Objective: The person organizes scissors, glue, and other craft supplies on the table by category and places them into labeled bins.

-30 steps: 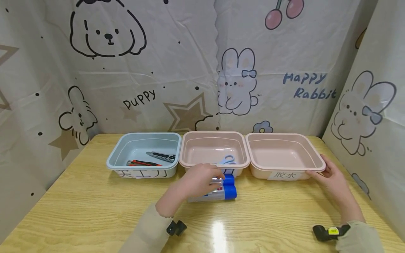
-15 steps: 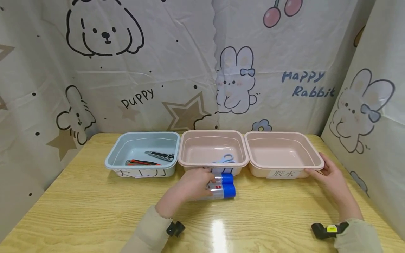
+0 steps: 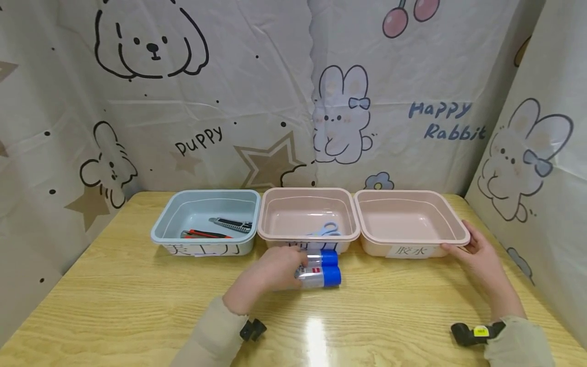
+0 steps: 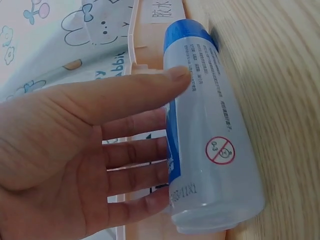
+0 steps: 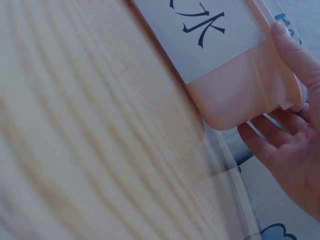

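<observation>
Two clear glue bottles with blue caps lie side by side on the table in the head view, the nearer bottle (image 3: 316, 278) in front of the farther bottle (image 3: 315, 258). My left hand (image 3: 277, 267) grips them from the left, covering their lower ends. In the left wrist view the thumb lies on one glue bottle (image 4: 215, 130), with the fingers behind it; the second bottle is hidden there. At the right, my right hand (image 3: 481, 262) holds the front corner of a pink bin (image 3: 376, 250), thumb on the rim and fingers around the side.
A blue bin (image 3: 160, 239) at the left holds a black utility knife (image 3: 231, 224) and a red one (image 3: 206, 234). Light blue scissors (image 3: 330, 229) lie in the middle pink bin (image 3: 263, 219). The bins stand in a row before a patterned curtain (image 3: 257, 92).
My left hand has slid slightly left and down along the glue bottles, showing more of them near the caps. The right hand has kept its hold on the bin.
</observation>
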The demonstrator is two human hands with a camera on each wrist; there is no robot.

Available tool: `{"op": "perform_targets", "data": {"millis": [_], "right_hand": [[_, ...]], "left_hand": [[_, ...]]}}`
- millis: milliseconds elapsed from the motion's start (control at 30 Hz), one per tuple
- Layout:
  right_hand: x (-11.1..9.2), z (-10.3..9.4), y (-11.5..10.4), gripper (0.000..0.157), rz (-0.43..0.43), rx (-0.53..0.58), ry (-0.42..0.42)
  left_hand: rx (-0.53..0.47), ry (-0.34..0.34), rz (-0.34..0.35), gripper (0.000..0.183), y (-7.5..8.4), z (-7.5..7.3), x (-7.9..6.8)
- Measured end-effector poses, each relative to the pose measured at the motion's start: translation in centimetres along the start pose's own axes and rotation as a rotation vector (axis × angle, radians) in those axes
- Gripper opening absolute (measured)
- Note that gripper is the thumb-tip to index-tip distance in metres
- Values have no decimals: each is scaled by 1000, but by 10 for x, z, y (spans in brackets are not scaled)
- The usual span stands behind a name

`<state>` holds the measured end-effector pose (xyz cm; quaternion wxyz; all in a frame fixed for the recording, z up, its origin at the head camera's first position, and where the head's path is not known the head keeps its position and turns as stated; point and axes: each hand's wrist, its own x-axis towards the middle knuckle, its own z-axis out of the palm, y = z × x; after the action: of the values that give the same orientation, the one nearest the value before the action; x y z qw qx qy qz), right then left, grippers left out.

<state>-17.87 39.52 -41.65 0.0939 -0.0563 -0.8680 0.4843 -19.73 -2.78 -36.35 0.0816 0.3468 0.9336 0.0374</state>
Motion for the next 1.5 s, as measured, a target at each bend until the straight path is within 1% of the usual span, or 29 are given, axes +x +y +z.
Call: {"op": "perform_targets", "data": {"millis": [100,233,300,500,567,700,833,900,1000,1100,1167,1333,1500], "right_hand": [[0,0,0,85,3,4,8],[0,0,0,84,-9,33,3],[-1,0,0,84,-14,51,-3],[-2,-1,-2,85,-10,42,-15],[-1,0,-2,85,-7,29,-13],[-1,-1,-4,85,-5,14,-7],[-1,0,-4,85,-12,22,-6],[-1,0,-4,84,-15,39,-5],[-2,1,-3,84,-16,68,-5],[-2,2,-3,84,-14,66,-2],[-2,1,-3,84,-9,54,2],[-1,1,-1,83,-16,27,5],[-1,2,1,82,-25,23,15]], "left_hand": [[-25,-31,-5,35,3,0,1],[-79,-68,-6,37,5,1,0],[-88,-90,1,39,6,1,-1],[-133,-220,-10,61,10,1,-6],[-138,-251,-13,64,10,2,-6],[-156,-264,-26,61,10,2,-6],[-176,-252,-17,59,9,3,-6],[-183,-236,11,58,7,5,-4],[-195,-204,71,53,6,8,-1],[-209,-161,135,48,8,10,3],[-228,-129,158,45,10,10,6],[-258,-43,181,42,17,9,13],[-258,49,235,42,27,3,20]]}}
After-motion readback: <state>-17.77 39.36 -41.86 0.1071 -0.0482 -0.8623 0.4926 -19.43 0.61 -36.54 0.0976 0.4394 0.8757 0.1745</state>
